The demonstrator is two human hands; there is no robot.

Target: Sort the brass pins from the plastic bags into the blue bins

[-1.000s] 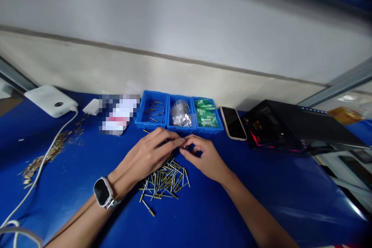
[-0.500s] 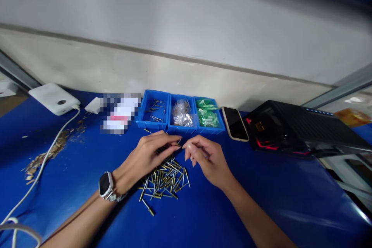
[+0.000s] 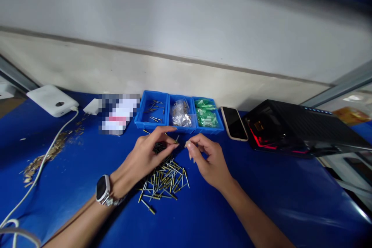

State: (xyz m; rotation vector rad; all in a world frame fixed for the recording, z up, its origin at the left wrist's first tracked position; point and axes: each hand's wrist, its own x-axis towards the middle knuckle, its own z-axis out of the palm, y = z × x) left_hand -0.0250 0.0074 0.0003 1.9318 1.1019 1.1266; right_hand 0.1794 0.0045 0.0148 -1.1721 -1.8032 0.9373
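My left hand (image 3: pixel 149 149), with a watch on its wrist, pinches a small metal pin (image 3: pixel 177 138) between thumb and a finger; the index finger is raised off it. Just right of it, my right hand (image 3: pixel 206 157) is closed in a thumb-and-finger pinch; whatever lies in its fingertips is too small to make out. The hands are apart. Below them on the blue table (image 3: pixel 203 221) lies a pile of thin silver-and-gold pins (image 3: pixel 167 180), partly hidden by my left hand. One pin (image 3: pixel 148 207) lies at the pile's front edge.
Behind my hands stand a blue bin with loose pins (image 3: pixel 141 114), a bin with clear packets (image 3: pixel 181 128) and a bin with green packets (image 3: pixel 209 130). A phone (image 3: pixel 234 123) and black device (image 3: pixel 290 128) are right; a white cable (image 3: pixel 46 153) and debris (image 3: pixel 55 149) left.
My left index finger has lifted away from the thumb, exposing the pin. My right fingertips have moved slightly right, widening the gap between the hands.
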